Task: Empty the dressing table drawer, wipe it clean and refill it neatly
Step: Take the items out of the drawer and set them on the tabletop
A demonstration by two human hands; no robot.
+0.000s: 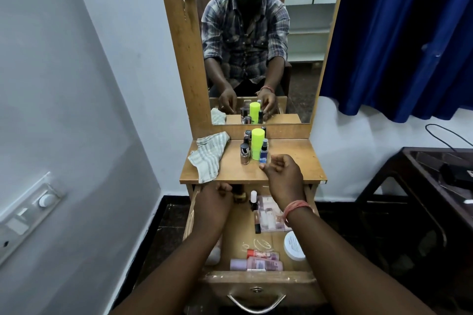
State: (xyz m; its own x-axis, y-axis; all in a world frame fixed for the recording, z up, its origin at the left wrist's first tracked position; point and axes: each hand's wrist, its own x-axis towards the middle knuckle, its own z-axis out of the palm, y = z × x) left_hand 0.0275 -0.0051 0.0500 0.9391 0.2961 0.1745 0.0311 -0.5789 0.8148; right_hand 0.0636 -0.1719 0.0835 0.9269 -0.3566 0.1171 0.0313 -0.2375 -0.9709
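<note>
Two hands (pixel 215 202), one cloth (pixel 208 156), one drawer (pixel 261 286)

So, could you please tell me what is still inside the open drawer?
Inside the drawer: a white-capped bottle, flat packets, a white jar and two lying tubes. The left hand and forearms hide the rest.

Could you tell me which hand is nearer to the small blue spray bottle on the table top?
Right. The right hand hovers just beside the blue spray bottle; the left hand is down inside the drawer.

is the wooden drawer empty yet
No. The pulled-out wooden drawer holds a white round jar, pink tubes and small bottles.
</note>
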